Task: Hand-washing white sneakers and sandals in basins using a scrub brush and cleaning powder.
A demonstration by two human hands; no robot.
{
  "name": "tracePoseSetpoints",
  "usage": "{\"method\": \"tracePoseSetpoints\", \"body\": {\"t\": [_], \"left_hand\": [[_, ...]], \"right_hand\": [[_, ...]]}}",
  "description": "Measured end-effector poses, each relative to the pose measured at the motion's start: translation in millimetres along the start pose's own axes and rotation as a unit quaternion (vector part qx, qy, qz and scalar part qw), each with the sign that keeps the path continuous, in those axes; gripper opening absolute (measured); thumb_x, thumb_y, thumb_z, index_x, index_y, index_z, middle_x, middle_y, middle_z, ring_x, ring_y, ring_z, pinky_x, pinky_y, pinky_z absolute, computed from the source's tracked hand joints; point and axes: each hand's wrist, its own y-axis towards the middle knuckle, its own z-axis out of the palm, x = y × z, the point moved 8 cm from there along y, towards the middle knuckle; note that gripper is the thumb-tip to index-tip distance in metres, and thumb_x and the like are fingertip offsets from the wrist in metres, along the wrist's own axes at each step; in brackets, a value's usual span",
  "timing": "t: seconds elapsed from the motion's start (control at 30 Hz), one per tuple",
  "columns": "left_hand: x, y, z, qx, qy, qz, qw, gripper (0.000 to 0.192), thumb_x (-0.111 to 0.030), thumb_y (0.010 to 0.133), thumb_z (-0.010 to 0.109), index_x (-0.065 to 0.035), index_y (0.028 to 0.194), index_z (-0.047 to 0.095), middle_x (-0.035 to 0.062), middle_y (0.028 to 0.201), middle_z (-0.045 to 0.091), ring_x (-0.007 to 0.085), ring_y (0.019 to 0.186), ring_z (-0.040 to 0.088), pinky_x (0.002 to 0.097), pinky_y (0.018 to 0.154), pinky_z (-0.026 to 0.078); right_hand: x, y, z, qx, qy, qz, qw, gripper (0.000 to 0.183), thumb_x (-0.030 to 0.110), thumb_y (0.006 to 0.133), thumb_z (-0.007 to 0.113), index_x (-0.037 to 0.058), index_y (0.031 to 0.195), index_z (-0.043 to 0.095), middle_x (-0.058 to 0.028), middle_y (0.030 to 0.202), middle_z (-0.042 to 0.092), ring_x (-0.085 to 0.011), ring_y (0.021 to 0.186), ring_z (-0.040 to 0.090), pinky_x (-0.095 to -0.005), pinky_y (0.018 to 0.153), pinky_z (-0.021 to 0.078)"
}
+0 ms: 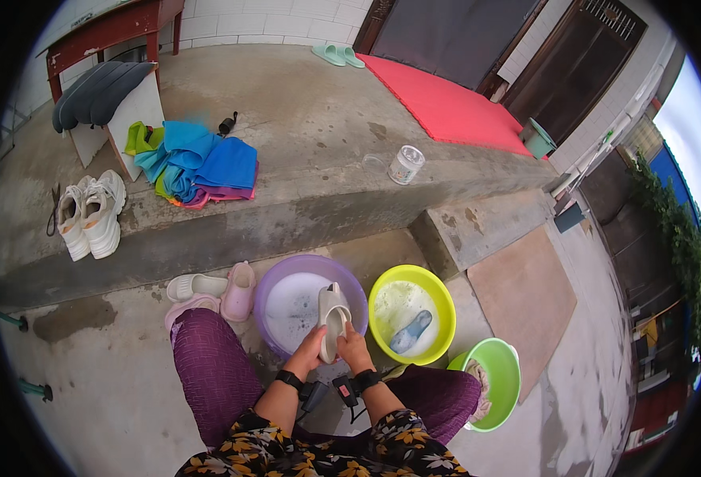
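Observation:
My left hand [309, 350] and my right hand [354, 349] grip a light beige slide sandal [330, 345] from either side, near its lower end. The sandal is tilted upright over the right part of a purple basin [260, 322], which holds sudsy water. To the right stands a yellow basin [450, 322] of foamy water with a blue-grey, sole-shaped item [411, 333] in it. Left of the purple basin lie a white slipper [200, 287] and pale pink slippers [238, 293], one partly hidden by my knee.
A green bucket [508, 387] holding beige cloth stands by my right knee. Ahead, a concrete step [302, 208] bears white sneakers [91, 214], folded blue fabric [225, 164] and a clear jar [406, 165]. A brown mat [526, 292] lies to the right.

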Motion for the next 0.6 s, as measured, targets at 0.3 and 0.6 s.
{"method": "tracePoseSetpoints", "body": {"t": [0.3, 0.6], "left_hand": [[11.3, 9.6, -55.0, -0.033, -0.054, -0.026, 0.998, 0.041, -0.042, 0.080, 0.035, -0.0144, 0.110, 0.036, 0.0090, 0.102, 0.046, 0.0297, 0.082, 0.049, 0.0464, 0.058, 0.044], [-15.1, 0.6, -77.4, -0.127, -0.057, 0.059, 0.988, 0.034, -0.041, 0.081, 0.031, -0.0170, 0.104, 0.039, 0.0060, 0.091, 0.047, 0.0246, 0.077, 0.047, 0.0438, 0.056, 0.043]], "right_hand": [[54.2, -67.4, 9.7, 0.067, 0.006, -0.131, 0.989, 0.045, 0.011, 0.068, 0.045, -0.0059, 0.110, 0.038, -0.0276, 0.074, 0.052, -0.0401, 0.072, 0.051, -0.0423, 0.066, 0.0415], [59.4, -75.1, 23.3, 0.095, -0.018, -0.167, 0.981, 0.046, 0.014, 0.070, 0.045, -0.0048, 0.111, 0.037, -0.0287, 0.079, 0.051, -0.0393, 0.073, 0.051, -0.0430, 0.068, 0.0403]]}}
